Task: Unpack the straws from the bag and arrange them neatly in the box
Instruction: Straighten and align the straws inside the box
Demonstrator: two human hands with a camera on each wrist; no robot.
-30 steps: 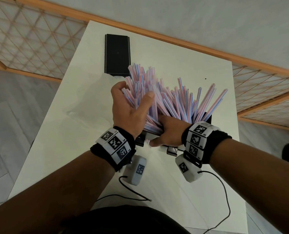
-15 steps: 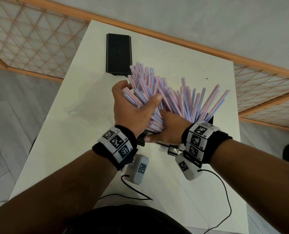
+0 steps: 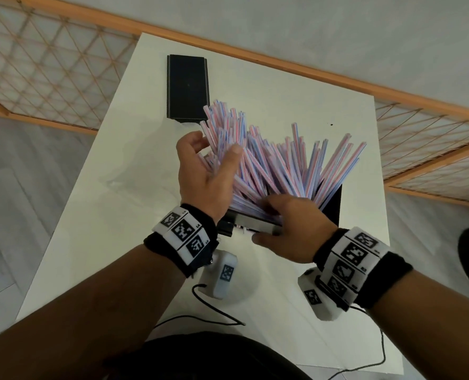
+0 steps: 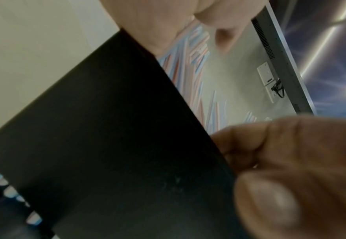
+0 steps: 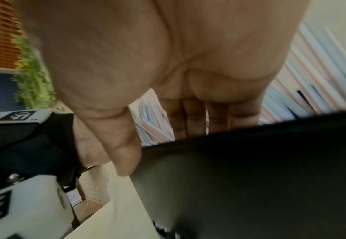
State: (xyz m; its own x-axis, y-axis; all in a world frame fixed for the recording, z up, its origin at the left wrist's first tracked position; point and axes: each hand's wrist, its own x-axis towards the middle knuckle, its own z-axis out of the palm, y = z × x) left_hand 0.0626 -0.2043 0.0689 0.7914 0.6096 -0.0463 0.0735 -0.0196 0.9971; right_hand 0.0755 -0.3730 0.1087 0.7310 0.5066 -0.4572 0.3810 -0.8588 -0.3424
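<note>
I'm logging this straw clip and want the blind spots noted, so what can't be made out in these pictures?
- Lower ends of the straws: head view, hidden inside the black box and under the right hand.
- Right hand's fingertips: right wrist view, behind the box wall.
- Left hand's grip: left wrist view, blurred and mostly blocked by the box.
- Clear bag: head view, too faint to trace.
</note>
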